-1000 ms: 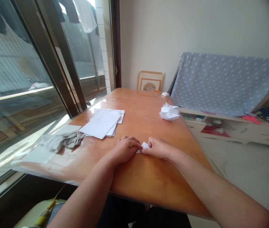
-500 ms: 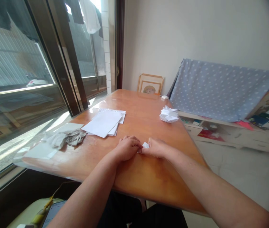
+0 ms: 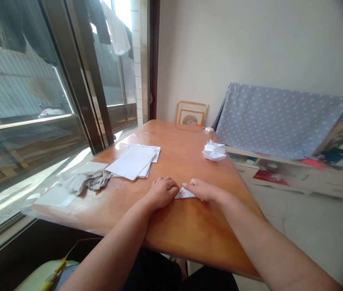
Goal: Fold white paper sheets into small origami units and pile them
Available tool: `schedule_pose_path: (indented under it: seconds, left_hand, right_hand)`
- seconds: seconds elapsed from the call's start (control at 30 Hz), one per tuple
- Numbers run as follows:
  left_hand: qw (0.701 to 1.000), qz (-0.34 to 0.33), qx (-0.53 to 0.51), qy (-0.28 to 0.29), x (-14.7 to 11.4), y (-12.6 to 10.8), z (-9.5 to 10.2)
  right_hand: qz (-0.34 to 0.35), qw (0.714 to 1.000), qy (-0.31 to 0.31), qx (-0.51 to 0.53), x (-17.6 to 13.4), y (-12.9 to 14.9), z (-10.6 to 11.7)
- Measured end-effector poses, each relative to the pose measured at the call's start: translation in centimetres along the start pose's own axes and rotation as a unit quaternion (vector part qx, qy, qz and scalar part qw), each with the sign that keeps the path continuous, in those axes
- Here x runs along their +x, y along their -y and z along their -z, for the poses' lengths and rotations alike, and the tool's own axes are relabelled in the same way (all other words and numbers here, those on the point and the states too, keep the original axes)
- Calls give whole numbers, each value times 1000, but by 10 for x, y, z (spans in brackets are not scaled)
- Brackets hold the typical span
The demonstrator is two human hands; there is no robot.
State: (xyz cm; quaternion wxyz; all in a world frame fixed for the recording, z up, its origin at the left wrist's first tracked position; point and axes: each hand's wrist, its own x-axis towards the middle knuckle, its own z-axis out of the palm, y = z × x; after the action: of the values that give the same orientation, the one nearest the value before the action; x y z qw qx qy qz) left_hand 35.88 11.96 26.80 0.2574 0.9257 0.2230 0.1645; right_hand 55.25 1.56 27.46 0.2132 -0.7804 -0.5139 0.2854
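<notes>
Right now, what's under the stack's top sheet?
Under the top sheet, other papers stick out, one with dark markings along its far edge. Whatever else lies beneath is covered.

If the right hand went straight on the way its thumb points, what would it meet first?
Past the folded printed paper beside it, the right hand would probably meet the left hand first, though depth is unclear.

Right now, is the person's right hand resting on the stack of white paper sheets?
No, the right hand is at the small folded paper, well apart from the stack of white paper sheets.
</notes>
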Motion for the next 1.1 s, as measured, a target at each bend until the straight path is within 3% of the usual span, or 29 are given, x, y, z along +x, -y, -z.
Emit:
schedule_pose_path:
  seconds: [0.2, 0.47, 0.57, 0.7, 0.8, 0.97, 1.03, 1.1]
  left_hand:
    - [999, -1, 35, -16, -4, -11, -1]
    - [997, -13, 70, -13, -7, -22, -1]
    - [999, -8, 48, -6, -6, -24, 1]
    - [1000, 2, -21, 5, -3, -28, 2]
    - [994, 37, -99, -7, 0, -32, 2]
    - [947, 113, -276, -117, 7, -43, 11]
    - [923, 133, -337, -129, 12, -48, 16]
    - [906, 127, -389, -105, 20, -53, 17]
  right_hand:
    - [15, 997, -31, 68, -3, -11, -2]
    - [68, 984, -130, 106, -10, -16, 1]
    - [97, 983, -108, 116, -13, -15, 5]
    - [145, 981, -23, 126, -18, -15, 7]
    - [160, 975, -3, 156, -20, -14, 9]
    - [129, 943, -62, 299, -21, -6, 14]
    - [130, 916, -84, 369, -20, -3, 16]
    - [139, 884, -93, 436, -19, -2, 17]
